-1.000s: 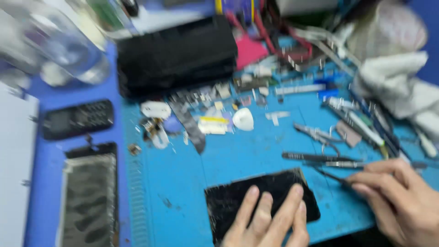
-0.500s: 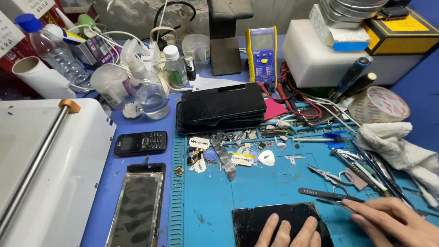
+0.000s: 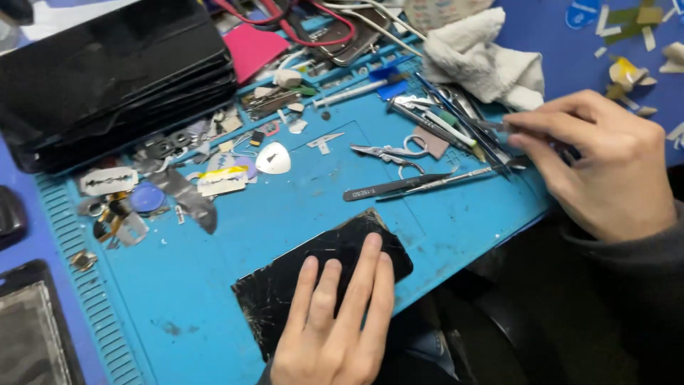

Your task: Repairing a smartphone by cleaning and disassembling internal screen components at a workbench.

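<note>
Left hand flat on cracked phone; right hand pinches a tool (tweezers alongside).

Two hands are here: the left hand and the right hand. There is one cracked black phone near the front edge of the counter. One blue mat covers the counter. I count one small pair of scissors, one razor blade, one white pick, one blue round pick and one white cloth. One pink card lies at the back. One stack of black screens sits in the back left corner. The thin tools are too many and too bunched to count.
</note>
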